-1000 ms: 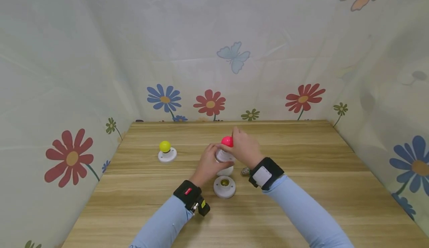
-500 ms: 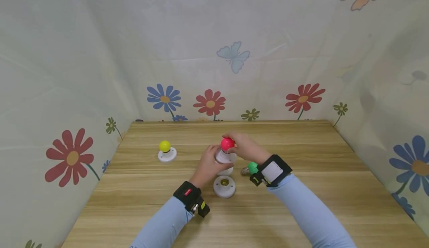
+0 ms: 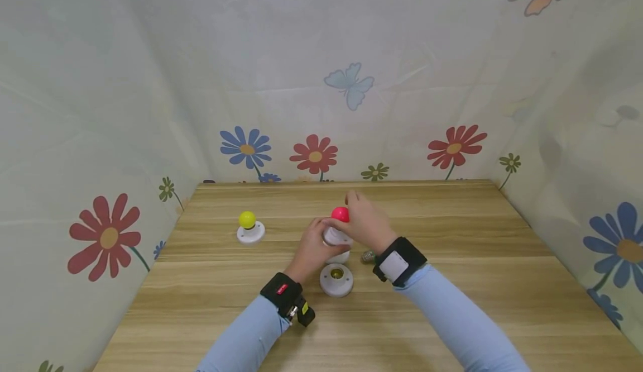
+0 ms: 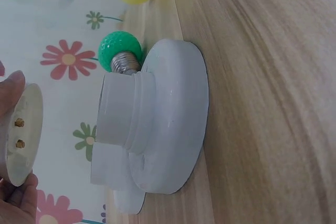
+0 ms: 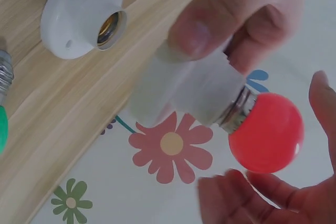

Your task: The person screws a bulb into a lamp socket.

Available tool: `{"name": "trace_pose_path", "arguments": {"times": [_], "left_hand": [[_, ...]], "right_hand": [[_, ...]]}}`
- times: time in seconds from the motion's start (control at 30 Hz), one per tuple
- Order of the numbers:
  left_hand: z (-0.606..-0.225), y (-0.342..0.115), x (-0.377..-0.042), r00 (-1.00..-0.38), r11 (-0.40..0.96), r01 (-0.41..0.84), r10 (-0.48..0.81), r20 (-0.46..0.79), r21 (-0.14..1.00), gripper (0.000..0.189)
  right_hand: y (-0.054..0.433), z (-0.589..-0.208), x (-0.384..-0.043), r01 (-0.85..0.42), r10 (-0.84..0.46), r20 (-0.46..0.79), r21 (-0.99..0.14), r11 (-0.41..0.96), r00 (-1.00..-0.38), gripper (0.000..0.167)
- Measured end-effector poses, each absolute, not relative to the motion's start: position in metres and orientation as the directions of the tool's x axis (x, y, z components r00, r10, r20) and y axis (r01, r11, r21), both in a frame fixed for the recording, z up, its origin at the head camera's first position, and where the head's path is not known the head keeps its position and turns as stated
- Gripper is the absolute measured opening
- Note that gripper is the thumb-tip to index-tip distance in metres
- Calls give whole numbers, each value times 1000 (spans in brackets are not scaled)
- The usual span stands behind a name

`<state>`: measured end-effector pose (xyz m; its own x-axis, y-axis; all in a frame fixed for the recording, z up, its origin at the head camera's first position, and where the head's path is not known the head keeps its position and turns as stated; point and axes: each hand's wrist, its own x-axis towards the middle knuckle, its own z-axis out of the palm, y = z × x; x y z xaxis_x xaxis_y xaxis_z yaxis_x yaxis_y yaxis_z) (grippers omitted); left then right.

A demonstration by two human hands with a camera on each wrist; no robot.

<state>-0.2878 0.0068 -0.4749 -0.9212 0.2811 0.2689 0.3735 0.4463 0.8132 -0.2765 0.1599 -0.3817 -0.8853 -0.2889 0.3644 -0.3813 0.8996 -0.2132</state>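
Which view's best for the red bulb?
Right wrist: the red bulb is large, nearly unobstructed, with part of its metal base visible. Head: small, partly hidden by the right hand. Left wrist: not in frame.

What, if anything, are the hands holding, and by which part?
The left hand grips a white socket by its base rim. The right hand is around the red bulb in that socket, no grip visible.
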Motion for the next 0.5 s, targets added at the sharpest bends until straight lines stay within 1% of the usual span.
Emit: {"name": "trace_pose_path", "arguments": {"times": [0.13,0.23,0.3,0.4,0.5], "left_hand": [[-475,6,-288,-922,446,371,279,268,815,68],[-475,6,-288,-925,454,365,277,261,813,69],[-476,6,-288,-925,458,365,277,260,810,70],[-477,6,-289,-923,459,371,281,264,807,70],[-478,6,-290,-921,460,375,283,267,805,71]], "right_hand": [[156,-386,-277,-371,-276,414,-171,913,-868,65],[156,-386,-278,-384,-280,412,-195,902,-867,57],[157,-384,-279,-400,-292,384,-238,885,-876,50],[159,-379,-278,-423,-325,305,-351,835,-895,43],[161,-374,-278,-432,-368,227,-445,785,-902,42]]}}
